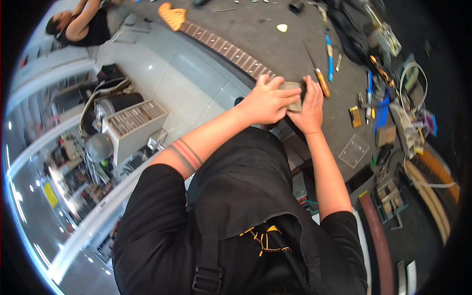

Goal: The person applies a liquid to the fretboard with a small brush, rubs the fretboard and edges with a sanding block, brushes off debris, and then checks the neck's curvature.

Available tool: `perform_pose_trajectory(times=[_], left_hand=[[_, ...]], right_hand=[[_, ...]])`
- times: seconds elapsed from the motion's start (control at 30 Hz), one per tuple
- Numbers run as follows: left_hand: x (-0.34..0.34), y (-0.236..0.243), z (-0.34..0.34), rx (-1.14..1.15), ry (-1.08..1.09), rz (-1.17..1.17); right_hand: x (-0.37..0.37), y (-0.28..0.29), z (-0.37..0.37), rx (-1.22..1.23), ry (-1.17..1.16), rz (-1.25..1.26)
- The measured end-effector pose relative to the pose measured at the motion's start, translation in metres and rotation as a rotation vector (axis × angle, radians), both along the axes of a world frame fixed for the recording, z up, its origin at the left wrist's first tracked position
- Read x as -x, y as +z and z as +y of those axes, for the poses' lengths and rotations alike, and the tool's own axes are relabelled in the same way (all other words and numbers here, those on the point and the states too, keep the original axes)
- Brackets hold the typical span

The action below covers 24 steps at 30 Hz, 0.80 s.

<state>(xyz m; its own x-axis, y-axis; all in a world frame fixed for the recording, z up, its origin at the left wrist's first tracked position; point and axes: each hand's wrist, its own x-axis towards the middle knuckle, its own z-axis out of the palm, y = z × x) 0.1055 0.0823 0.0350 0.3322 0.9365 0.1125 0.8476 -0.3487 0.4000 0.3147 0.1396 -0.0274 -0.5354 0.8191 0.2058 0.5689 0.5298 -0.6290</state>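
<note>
A guitar neck [221, 44] with a yellow headstock [172, 16] lies along the bench's edge. Over its near end, my left hand [270, 101] has its fingers bent onto a greyish-tan block [293, 104], gripping it. My right hand [307, 108] is against the block's right side, fingers together and fairly straight, thumb partly hidden. The neck's near end is hidden under my hands. A wooden-handled pointed tool [321, 82] and a blue-handled tool [329, 59] lie just beyond my right hand, and a small brass block [355, 116] lies to its right.
The dark bench [265, 34] holds scattered tools, a clear plastic case [353, 150], cables [418, 83] and wooden pieces [427, 196]. On the left are a box of slotted contents [135, 123] on the tiled floor [182, 83] and another person [78, 27] with raised arms.
</note>
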Motion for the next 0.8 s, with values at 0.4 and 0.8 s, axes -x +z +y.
perform_pose_trajectory(times=[0.4,0.8], left_hand=[[0.169,-0.004,-0.004,-0.053,0.856,0.138],[0.282,0.021,-0.012,-0.043,0.919,-0.321]], right_hand=[[0.01,0.008,-0.001,-0.081,0.085,-0.136],[0.106,0.032,-0.005,-0.046,0.173,-0.299]])
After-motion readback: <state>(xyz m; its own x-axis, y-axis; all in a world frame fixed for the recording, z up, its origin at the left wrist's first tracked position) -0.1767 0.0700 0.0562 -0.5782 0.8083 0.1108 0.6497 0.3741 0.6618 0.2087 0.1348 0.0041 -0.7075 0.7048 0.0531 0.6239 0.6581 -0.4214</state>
